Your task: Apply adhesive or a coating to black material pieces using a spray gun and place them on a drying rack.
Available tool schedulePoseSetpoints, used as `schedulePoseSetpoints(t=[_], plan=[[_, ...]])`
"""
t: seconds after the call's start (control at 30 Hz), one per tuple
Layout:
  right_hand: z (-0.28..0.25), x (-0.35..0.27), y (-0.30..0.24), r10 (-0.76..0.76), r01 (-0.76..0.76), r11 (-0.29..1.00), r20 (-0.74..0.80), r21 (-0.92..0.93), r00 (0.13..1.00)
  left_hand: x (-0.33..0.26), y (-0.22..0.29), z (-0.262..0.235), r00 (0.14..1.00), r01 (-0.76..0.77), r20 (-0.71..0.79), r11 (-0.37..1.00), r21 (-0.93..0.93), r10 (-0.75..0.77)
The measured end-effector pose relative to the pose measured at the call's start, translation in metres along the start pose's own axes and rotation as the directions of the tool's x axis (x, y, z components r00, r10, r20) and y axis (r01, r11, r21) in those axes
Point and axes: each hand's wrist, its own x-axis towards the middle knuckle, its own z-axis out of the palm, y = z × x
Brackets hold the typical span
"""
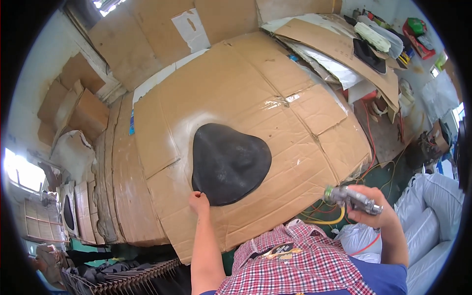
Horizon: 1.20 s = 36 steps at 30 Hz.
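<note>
A black, rounded-triangular sheet [228,167] with a slightly uneven, dull surface lies on a large cardboard sheet [206,88]. At its near left corner is my left hand [199,202], its fingers closed in a pinch at the edge. My right hand [369,206] is wrapped round a metal spray gun [351,199] with a green ring at its front. The gun is held in the air to the right of the black sheet, apart from it, its front end pointing left. My right fingers partly hide the gun's handle.
Stacked cardboard [339,46] with a black piece [368,55] on it stands at the far right. White plastic sacks [423,211] fill the near right. Red and yellow hoses [324,221] trail below the table edge. A rack of dark pieces [123,275] is at the near left.
</note>
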Motion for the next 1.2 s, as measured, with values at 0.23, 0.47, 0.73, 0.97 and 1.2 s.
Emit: schedulePoseSetpoints(t=[0.23, 0.47, 0.73, 0.97, 1.2], plan=[[0.018, -0.002, 0.004, 0.072, -0.048, 0.963, -0.081, 0.264, 0.994, 0.013, -0.012, 0.018, 0.887, 0.458, 0.282, 0.626, -0.631, -0.365], [0.003, -0.021, 0.012, 0.010, -0.014, 0.992, 0.030, 0.128, 1.000, -0.002, -0.010, 0.021, 0.844, 0.512, 0.358, 0.403, -0.759, -0.398], [-0.002, -0.026, 0.016, 0.001, -0.030, 0.978, 0.142, 0.207, 0.990, -0.016, -0.008, 0.017, 0.865, 0.501, 0.421, 0.460, -0.733, -0.272], [0.005, -0.003, 0.014, 0.048, -0.010, 0.967, -0.144, 0.256, 0.988, -0.014, -0.002, 0.016, 0.843, 0.536, 0.442, 0.406, -0.740, -0.307], [-0.005, -0.004, 0.029, 0.049, -0.051, 0.988, 0.014, 0.147, 0.999, -0.009, 0.019, -0.001, 0.870, 0.487, 0.485, 0.309, -0.817, -0.088]])
